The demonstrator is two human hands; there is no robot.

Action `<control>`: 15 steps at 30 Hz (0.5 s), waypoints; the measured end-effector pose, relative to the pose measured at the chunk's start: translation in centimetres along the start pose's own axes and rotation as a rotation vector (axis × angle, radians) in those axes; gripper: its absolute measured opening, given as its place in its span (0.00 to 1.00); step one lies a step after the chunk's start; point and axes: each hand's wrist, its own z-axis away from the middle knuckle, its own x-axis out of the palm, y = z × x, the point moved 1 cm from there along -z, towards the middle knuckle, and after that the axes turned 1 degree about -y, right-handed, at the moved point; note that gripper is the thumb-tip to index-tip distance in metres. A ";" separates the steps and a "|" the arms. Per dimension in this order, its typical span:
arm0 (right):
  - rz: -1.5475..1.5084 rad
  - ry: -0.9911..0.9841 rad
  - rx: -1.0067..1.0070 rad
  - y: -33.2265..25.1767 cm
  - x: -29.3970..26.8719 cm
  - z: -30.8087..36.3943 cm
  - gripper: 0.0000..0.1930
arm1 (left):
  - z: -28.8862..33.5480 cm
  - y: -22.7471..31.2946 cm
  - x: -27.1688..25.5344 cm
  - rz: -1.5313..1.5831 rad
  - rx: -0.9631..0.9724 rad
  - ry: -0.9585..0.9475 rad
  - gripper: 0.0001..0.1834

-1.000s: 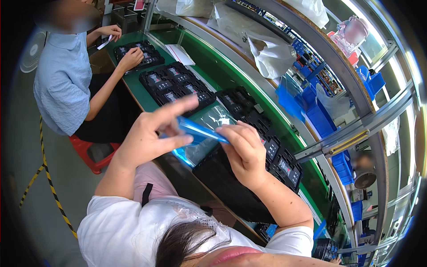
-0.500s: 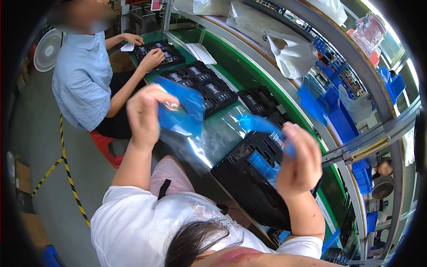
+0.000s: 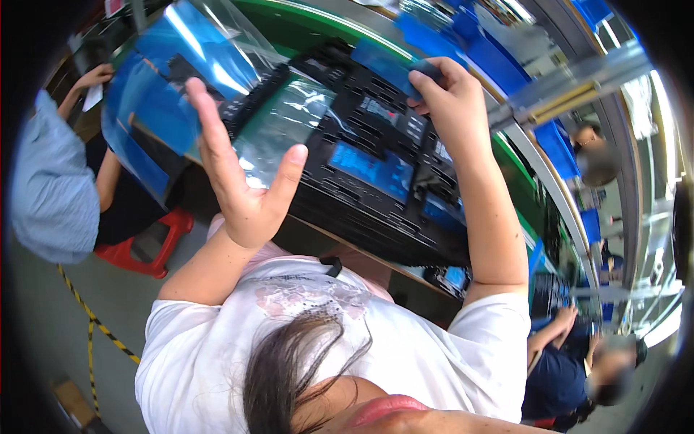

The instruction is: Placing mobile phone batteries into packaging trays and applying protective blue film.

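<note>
While the right hand (image 3: 452, 90) pinches blue film (image 3: 383, 65) beyond the black trays (image 3: 340, 210), far right, the left hand (image 3: 246, 188) is spread, apart, near another sheet (image 3: 163, 108), contact unclear. Film: probably light, floppy, slippery; grip edges.

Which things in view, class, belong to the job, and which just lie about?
In use:
- blue film, in the right hand
- blue sheet, near the open left hand
- black trays

Lying about:
- blue bins
- striped floor tape
- brown box

Blue film (image 3: 155, 105) being streaked by white glare, clear plastic (image 3: 289, 116) dotted with glints, shelf edge (image 3: 560, 202) visibly bent, corners swallowed in black
</note>
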 end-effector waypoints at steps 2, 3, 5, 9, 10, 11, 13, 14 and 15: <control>-0.015 -0.016 0.113 0.4 -0.9 0.8 0.13 | 0.8 0.6 1.2 0.039 -0.040 -0.074 0.50; 0.016 -0.016 0.140 1.1 -1.3 0.8 0.14 | 1.0 0.7 1.9 0.075 -0.071 -0.086 0.49; -0.015 0.056 0.232 1.7 -1.6 1.2 0.15 | 1.2 0.6 2.8 0.125 -0.118 -0.121 0.47; -0.015 0.073 0.359 4.4 -2.1 1.5 0.13 | 2.0 1.1 4.0 0.231 -0.187 -0.137 0.40; -0.040 0.062 0.387 4.7 -2.2 1.6 0.12 | 2.3 1.2 4.2 0.276 -0.186 -0.108 0.39; -0.023 0.054 0.377 4.9 -1.9 1.4 0.12 | 2.7 0.9 3.9 0.272 -0.201 -0.099 0.38; 0.140 0.032 0.266 5.1 -1.0 1.0 0.12 | 3.4 0.2 3.7 0.306 -0.224 -0.056 0.38; 0.141 0.022 0.257 4.9 -0.9 1.0 0.12 | 3.6 0.1 3.9 0.324 -0.232 -0.042 0.38; 0.169 0.017 0.251 4.5 -0.7 1.1 0.12 | 3.7 0.0 4.0 0.323 -0.230 -0.051 0.39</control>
